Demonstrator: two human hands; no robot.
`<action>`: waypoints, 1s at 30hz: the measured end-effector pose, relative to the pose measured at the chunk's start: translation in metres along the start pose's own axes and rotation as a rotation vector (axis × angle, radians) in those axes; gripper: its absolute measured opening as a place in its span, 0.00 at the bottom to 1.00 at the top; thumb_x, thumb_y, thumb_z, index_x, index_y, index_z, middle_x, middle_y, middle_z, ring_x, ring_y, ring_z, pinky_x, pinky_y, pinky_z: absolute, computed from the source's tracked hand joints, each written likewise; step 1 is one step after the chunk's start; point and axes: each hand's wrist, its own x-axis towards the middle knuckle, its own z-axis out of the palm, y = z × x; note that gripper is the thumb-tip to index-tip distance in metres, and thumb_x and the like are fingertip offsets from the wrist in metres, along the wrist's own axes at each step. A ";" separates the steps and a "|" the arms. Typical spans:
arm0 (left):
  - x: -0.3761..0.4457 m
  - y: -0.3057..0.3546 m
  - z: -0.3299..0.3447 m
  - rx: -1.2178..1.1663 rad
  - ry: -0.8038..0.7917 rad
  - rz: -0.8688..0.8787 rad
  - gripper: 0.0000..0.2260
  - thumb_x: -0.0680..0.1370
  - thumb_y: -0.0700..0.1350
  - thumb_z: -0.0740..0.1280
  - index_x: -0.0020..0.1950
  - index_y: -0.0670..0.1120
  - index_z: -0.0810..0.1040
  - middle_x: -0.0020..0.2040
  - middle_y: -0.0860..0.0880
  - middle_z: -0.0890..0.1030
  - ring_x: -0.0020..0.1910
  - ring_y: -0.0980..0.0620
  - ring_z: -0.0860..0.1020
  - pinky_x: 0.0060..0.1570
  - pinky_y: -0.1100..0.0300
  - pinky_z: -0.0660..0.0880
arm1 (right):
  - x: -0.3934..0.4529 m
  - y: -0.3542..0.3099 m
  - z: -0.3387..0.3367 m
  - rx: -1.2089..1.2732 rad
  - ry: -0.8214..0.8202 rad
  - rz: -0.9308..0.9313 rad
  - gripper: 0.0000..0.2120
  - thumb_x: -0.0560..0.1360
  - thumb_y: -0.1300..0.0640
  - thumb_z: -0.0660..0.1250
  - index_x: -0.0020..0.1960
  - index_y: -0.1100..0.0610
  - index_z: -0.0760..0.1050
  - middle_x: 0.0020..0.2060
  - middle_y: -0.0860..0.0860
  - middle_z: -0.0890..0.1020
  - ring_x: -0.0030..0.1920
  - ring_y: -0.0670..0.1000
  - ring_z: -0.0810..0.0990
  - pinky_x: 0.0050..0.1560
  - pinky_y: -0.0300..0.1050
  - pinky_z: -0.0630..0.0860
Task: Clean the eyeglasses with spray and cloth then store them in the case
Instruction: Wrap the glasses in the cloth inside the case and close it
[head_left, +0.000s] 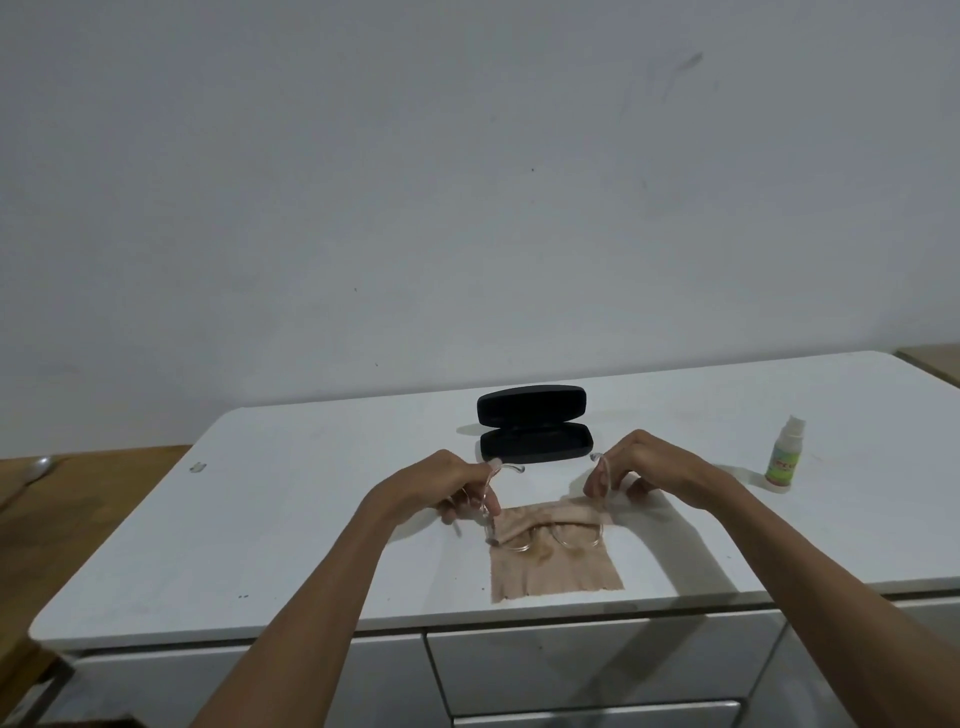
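Clear-framed eyeglasses (551, 535) hang just above a beige cloth (558, 566) on the white table (260, 545), lenses down and both arms spread. My left hand (452, 491) pinches the left arm of the glasses. My right hand (636, 465) pinches the right arm. A black case (535, 431) lies open just behind the hands, its lid raised. A small white spray bottle (785, 457) with a green label stands upright to the right.
The table's front edge runs just below the cloth, with white drawers (597, 670) under it. A brown wooden surface (62, 499) with a spoon lies to the left. A plain wall rises behind the table.
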 end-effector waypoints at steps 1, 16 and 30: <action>0.000 0.002 0.001 0.010 0.006 -0.012 0.31 0.83 0.58 0.61 0.52 0.27 0.81 0.31 0.55 0.83 0.33 0.51 0.71 0.34 0.61 0.70 | 0.000 -0.001 0.001 -0.016 -0.003 0.003 0.15 0.64 0.56 0.63 0.39 0.63 0.85 0.45 0.58 0.86 0.41 0.50 0.76 0.44 0.45 0.69; -0.014 -0.027 0.017 0.036 0.447 0.104 0.07 0.79 0.41 0.66 0.42 0.44 0.81 0.37 0.46 0.81 0.33 0.54 0.76 0.36 0.60 0.72 | -0.017 0.016 0.014 0.012 0.349 -0.043 0.10 0.71 0.63 0.67 0.34 0.55 0.81 0.38 0.52 0.86 0.33 0.49 0.76 0.31 0.39 0.69; -0.043 -0.014 0.069 0.342 0.592 0.322 0.06 0.77 0.51 0.71 0.50 0.53 0.87 0.29 0.54 0.76 0.29 0.58 0.71 0.35 0.61 0.68 | -0.057 0.000 0.049 -0.362 0.373 -0.154 0.03 0.76 0.51 0.73 0.45 0.48 0.86 0.25 0.50 0.84 0.25 0.41 0.78 0.31 0.36 0.73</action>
